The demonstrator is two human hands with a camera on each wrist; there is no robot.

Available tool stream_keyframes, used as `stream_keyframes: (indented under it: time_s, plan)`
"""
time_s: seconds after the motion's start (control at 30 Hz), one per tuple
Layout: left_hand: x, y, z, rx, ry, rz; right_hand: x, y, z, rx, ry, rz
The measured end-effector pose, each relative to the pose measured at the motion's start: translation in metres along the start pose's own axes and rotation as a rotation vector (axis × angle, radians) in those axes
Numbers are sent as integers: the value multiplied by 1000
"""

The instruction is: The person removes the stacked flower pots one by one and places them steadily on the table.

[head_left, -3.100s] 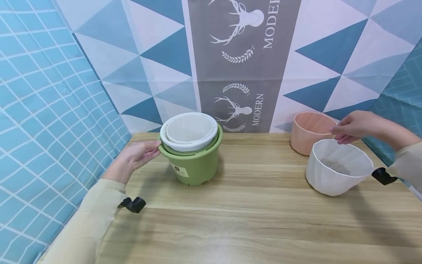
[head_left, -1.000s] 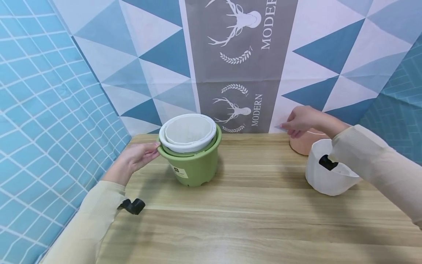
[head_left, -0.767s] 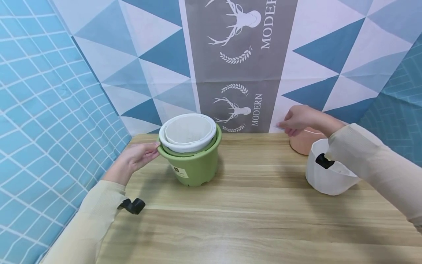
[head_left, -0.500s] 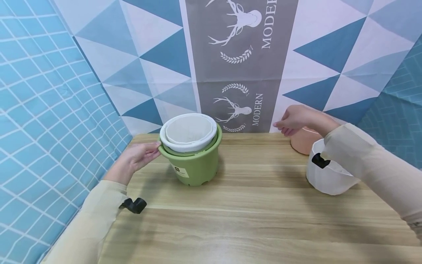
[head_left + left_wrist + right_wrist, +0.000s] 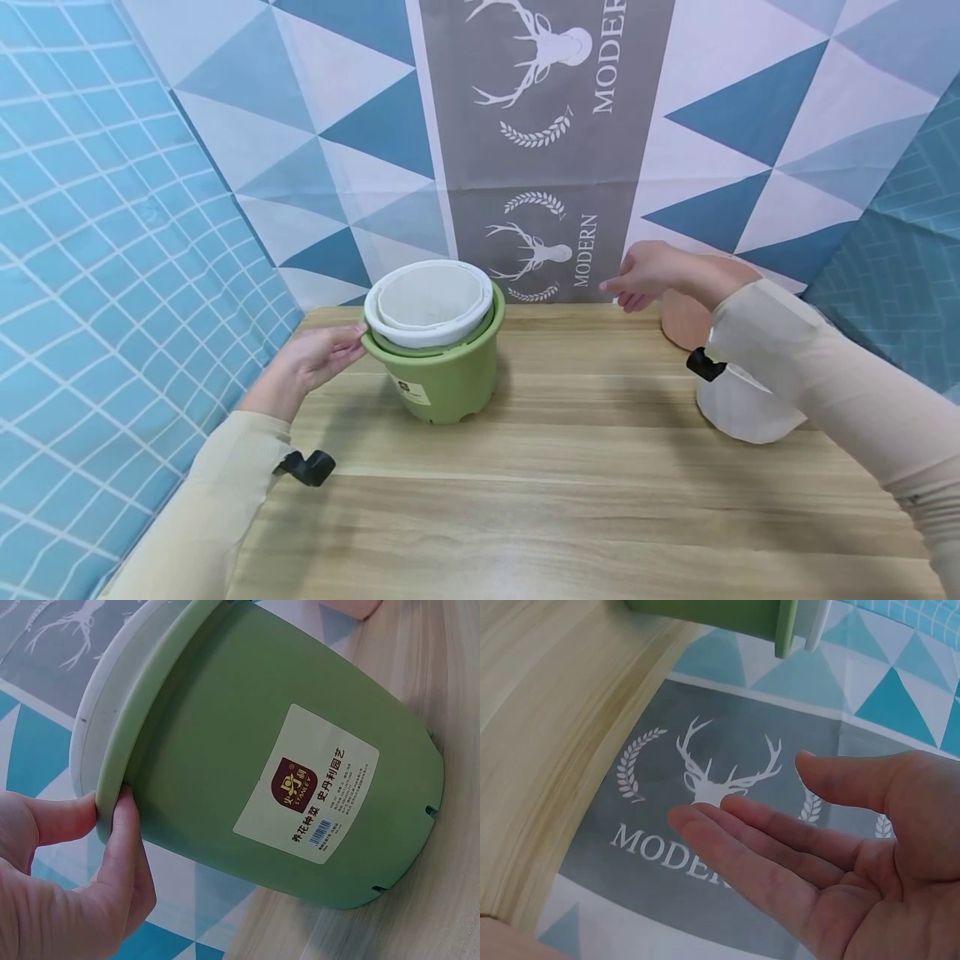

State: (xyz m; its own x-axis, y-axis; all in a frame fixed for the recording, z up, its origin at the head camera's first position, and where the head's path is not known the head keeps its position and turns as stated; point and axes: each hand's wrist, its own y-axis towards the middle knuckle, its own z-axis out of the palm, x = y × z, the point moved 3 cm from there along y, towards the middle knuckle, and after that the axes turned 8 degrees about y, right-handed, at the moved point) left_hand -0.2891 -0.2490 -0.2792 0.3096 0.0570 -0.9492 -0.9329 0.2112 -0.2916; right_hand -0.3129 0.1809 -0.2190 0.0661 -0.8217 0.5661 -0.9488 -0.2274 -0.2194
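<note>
A green pot (image 5: 446,383) with a pale label stands upright at the table's back left, holding a nested white pot (image 5: 428,333) with another white one inside. The left hand (image 5: 318,354) pinches the green pot's left rim; in the left wrist view the thumb and fingers of the left hand (image 5: 90,877) lie on either side of the rim of the green pot (image 5: 247,742). The right hand (image 5: 647,273) holds nothing above the table's back edge. Its fingers are extended and apart from the thumb in the right wrist view, where the right hand (image 5: 832,855) faces the printed wall.
Behind the right forearm stand a pink pot (image 5: 684,323) and a white ribbed pot (image 5: 746,414), both partly hidden by the hand and sleeve. The wooden table (image 5: 525,500) meets a patterned cloth wall (image 5: 540,150) behind and a blue grid cloth (image 5: 112,250) at left.
The right hand has moved left from above the white ribbed pot, past the pink pot, its forearm now covering more of both. The left hand keeps its pinch on the green rim.
</note>
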Motion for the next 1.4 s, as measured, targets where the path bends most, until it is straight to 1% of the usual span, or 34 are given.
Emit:
stream_keyframes:
  time_s: [0.23, 0.5, 0.73, 0.83, 0.93, 1.23, 1.4]
  plan:
    - [2, 1, 0, -14, -10, -13, 11, 2, 3, 4, -4, -28]
    - [2, 1, 0, -17, 12, -10, 15, 3, 4, 20, 1, -24]
    - [1, 1, 0, -12, 12, -7, 26, 3, 4, 10, 2, -63]
    - [0, 0, 0, -11, 8, -8, 32, 4, 4, 2, -14, -82]
    - [0, 0, 0, -7, 11, -5, 37, 5, 5, -4, -38, -82]
    - [0, 0, -1, -5, 0, -9, 52, 12, 9, 7, -130, -94]
    - [1, 1, -2, -6, 12, -4, 60, 12, 11, -2, -121, -103]
